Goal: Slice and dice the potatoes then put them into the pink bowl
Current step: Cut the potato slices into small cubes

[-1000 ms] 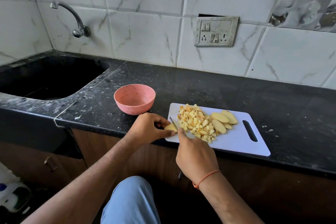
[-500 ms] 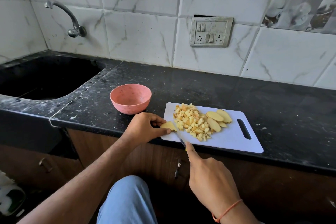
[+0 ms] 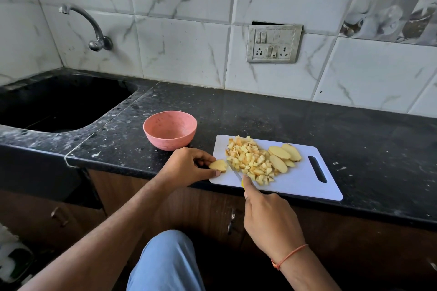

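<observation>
Slice: your left hand (image 3: pixel 186 168) is pinching the pale yellow potato slice (image 3: pixel 218 165), centre frame.
Knife: your right hand (image 3: pixel 269 222) is gripping the yellow-handled knife (image 3: pixel 236 175), blade lying just right of it.

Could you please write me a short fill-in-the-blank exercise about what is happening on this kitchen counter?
1. The pink bowl holds ____ potato pieces.
2. The left hand holds a potato slice at the board's ____ end.
3. The right hand grips a ____.
4. The whole slices lie between the diced pile and the cutting board's ____ slot.

Missing words: no; left; knife; handle
</observation>
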Tool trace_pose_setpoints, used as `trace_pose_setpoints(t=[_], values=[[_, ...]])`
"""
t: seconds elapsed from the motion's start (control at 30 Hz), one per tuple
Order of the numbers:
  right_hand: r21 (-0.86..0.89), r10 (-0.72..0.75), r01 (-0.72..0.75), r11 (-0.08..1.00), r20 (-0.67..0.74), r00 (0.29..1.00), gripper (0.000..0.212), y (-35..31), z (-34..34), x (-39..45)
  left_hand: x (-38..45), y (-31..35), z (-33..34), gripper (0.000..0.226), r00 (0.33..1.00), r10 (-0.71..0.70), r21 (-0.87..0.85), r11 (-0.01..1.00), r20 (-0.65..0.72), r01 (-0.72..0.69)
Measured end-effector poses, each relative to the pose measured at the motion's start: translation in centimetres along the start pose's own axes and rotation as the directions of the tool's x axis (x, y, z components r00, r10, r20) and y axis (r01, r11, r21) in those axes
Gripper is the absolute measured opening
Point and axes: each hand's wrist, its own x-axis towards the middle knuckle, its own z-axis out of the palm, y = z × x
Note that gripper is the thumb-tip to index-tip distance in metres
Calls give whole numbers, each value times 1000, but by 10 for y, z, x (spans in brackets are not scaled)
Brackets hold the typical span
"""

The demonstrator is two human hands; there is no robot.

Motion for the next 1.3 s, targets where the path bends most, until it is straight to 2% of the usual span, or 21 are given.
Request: trace_pose_setpoints(t=[0.53, 0.67, 1.17, 1.3], values=[[21, -8, 9, 1000, -24, 1000, 56, -3, 6, 14, 1, -2, -1, 43, 1000, 19, -19, 1000, 9, -19], [34, -23, 23, 999, 6, 1000, 55, -6, 7, 14, 1, -2, -1, 42, 1000, 20, -22, 1000, 10, -20], [-1, -39, 39, 999, -51, 998, 56, -16, 9, 17, -1, -3, 2, 41, 1000, -2, -99, 995, -14, 1], [-21, -47, 47, 999, -38, 998, 56, -17, 13, 20, 1, -1, 2, 41, 1000, -17, -76, 997, -14, 16]])
